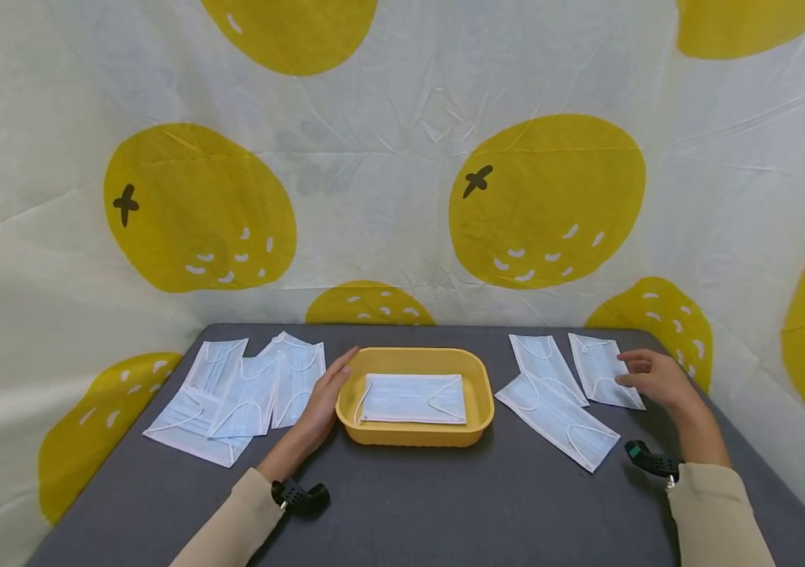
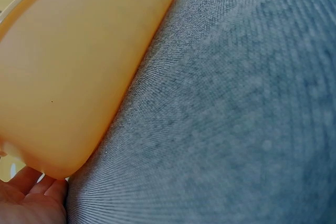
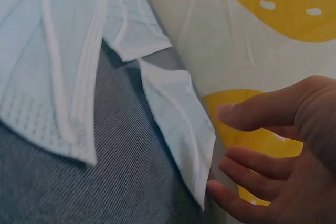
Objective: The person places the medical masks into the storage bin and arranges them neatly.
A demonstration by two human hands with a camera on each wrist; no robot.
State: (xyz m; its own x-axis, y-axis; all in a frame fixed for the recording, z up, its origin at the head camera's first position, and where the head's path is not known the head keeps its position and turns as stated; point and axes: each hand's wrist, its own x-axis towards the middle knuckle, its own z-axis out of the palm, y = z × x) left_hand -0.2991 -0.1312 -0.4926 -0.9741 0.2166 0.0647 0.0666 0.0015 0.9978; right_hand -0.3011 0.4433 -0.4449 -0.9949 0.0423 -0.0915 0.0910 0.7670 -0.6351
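Pale blue, the face mask (image 1: 604, 370) under the right hand (image 1: 654, 379) looks light, limp and easily creased, best pinched at an edge or ear loop. Its long axis runs away from the person, slightly slanted. Right fingers (image 3: 252, 169) are loosely spread, touching its near edge, gripping nothing. Left hand (image 1: 320, 402) rests flat and relaxed against the yellow tray (image 1: 485, 402) on the bench (image 1: 445, 504).
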